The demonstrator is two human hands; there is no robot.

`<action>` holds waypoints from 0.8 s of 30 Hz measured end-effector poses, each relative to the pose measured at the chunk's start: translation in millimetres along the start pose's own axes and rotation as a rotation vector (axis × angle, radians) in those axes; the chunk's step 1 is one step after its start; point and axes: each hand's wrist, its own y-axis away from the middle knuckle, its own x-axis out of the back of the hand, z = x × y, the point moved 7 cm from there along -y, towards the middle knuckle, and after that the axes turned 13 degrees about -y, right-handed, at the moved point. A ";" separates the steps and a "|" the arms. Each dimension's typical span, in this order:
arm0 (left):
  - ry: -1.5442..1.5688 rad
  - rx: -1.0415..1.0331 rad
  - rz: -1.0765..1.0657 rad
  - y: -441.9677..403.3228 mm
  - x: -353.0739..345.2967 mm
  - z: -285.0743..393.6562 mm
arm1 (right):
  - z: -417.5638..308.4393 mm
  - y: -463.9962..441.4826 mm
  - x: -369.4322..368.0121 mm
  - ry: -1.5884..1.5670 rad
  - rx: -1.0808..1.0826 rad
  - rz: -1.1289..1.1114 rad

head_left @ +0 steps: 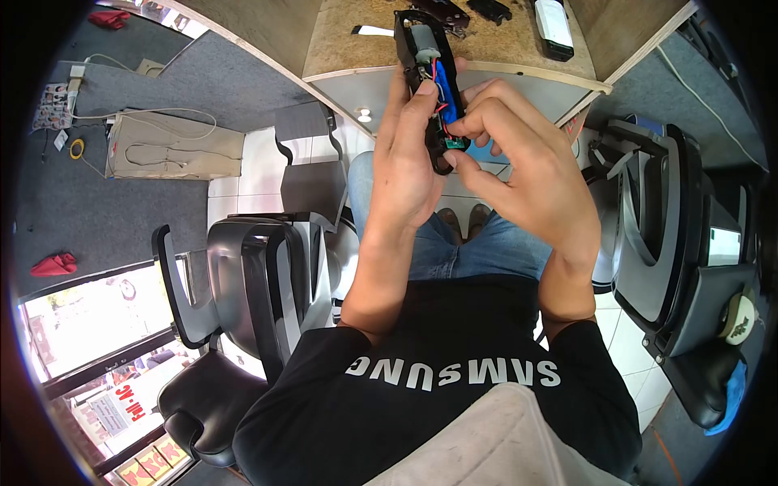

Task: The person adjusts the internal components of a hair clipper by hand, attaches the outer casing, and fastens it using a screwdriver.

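An opened black device casing [403, 49] is held above the front edge of the wooden shelf. Inside it are a grey cylindrical motor [424, 42], a blue battery [443, 87], red wires and a small green circuit board [455, 142] at the lower end. My left hand [407, 154] wraps round the casing from the left, its thumb over the wires. My right hand [527, 154] is at the lower right, with index finger and thumb close to the circuit board. Whether those fingertips pinch a wire is too small to tell.
On the wooden shelf [348, 57] lie a white-and-black device [554, 31], dark parts [489, 10] and a white-tipped tool [373, 31]. Black chairs stand at the left [263, 267] and right [648, 219]. A cardboard box [174, 146] is at the left.
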 end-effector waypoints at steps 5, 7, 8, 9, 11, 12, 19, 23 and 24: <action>0.057 0.000 0.029 3.5 -7.4 5.9 | -3.6 1.2 -1.6 0.014 -0.049 -0.011; 0.115 -0.019 0.028 4.1 -7.0 6.6 | -6.4 0.6 -1.0 -0.027 -0.031 0.029; 0.152 -0.030 0.030 4.3 -6.8 6.4 | -8.1 0.4 -0.4 -0.060 -0.020 0.064; 0.171 -0.064 -0.011 4.2 -7.5 8.0 | -10.1 0.2 -0.1 -0.093 -0.010 0.098; 0.210 -0.132 -0.091 4.5 -7.8 11.4 | -9.8 3.5 -3.4 -0.129 -0.015 0.120; 0.226 -0.185 0.027 4.6 -6.3 15.3 | -8.9 6.2 -6.1 -0.147 -0.018 0.131; 0.165 -0.403 0.122 8.3 -6.6 33.5 | 5.7 32.5 -26.9 -0.410 -0.074 0.436; 0.148 -0.424 0.130 10.3 -8.3 35.7 | 7.5 39.2 -30.2 -0.508 -0.100 0.523; 0.144 -0.427 0.127 10.7 -9.3 36.0 | 8.0 40.2 -30.8 -0.517 -0.112 0.539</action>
